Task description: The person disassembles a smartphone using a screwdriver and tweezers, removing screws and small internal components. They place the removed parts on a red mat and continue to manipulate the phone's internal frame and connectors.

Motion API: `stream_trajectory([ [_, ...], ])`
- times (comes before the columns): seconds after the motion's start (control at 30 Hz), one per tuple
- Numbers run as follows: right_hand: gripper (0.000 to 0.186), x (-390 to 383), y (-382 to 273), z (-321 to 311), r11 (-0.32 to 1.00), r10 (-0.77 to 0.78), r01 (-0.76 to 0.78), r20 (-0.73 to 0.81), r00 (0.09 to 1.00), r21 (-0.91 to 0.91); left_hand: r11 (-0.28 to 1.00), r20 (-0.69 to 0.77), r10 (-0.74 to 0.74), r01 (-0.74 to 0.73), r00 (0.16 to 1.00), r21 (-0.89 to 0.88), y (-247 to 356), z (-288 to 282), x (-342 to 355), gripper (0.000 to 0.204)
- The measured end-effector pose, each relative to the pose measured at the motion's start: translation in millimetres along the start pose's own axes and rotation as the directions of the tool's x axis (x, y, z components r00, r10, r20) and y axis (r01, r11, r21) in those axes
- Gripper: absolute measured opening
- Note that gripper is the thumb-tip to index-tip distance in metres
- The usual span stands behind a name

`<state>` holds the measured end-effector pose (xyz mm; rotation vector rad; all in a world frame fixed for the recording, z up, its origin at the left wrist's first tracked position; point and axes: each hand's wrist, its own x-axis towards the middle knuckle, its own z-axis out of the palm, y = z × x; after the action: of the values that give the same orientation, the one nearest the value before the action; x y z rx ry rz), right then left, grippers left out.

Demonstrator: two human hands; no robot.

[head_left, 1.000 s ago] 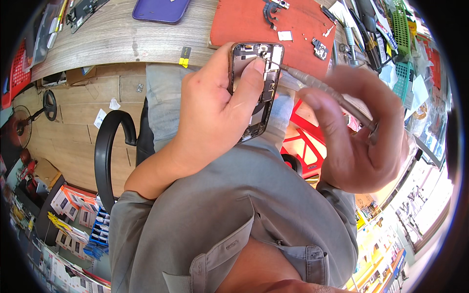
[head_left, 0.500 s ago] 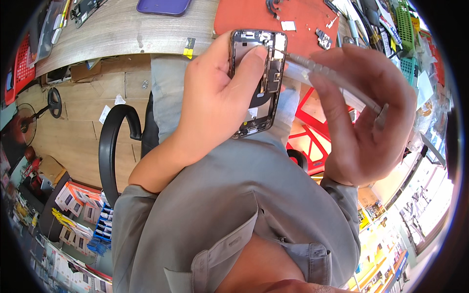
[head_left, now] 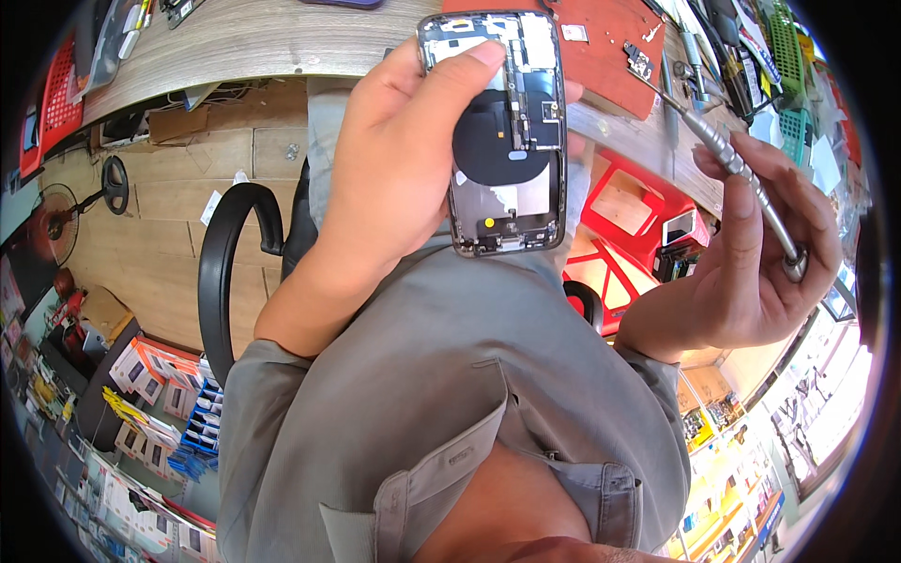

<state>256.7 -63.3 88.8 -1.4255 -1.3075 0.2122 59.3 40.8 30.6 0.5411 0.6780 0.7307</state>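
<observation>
An opened smartphone housing (head_left: 511, 202) with exposed inner parts is held upright above my lap by my left hand (head_left: 399, 141). The thumb presses on the upper inside of the housing, and fingertips show past its right edge. My right hand (head_left: 751, 253), well to the right of the phone, grips a slim silver precision screwdriver (head_left: 718, 145). Its shaft points up and left, and its tip lies in front of the red mat, apart from the phone. Thumb and fingers pinch the handle, and its round end cap rests by the palm.
A red mat (head_left: 601, 66) bearing small phone parts (head_left: 638, 60) lies on the wooden desk (head_left: 253, 47). Hand tools (head_left: 699, 56) crowd the right, near a green basket (head_left: 788, 47). Below the desk stand a red stool (head_left: 619, 202) and a black chair armrest (head_left: 214, 263).
My right hand has moved right, taking the screwdriver away from the phone. My left hand has turned the phone so that more of its inside shows. The view has shifted slightly.
</observation>
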Motion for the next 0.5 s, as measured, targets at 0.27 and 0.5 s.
stream_trajectory([
  [0.27, 0.022, -30, 28, 0, 0.993, -0.027, 0.038, -0.099, 0.995, 0.115, 0.987, 0.036, -0.079, 0.083, 0.996, -0.135, 35, 12, -8, 0.052],
  [0.5, 0.047, -45, 24, 20, 0.949, -0.192, 0.253, 0.295, 0.936, -0.186, 0.985, 0.275, 0.165, -0.145, 0.947, -0.092, 10, -15, -3, 0.077],
])
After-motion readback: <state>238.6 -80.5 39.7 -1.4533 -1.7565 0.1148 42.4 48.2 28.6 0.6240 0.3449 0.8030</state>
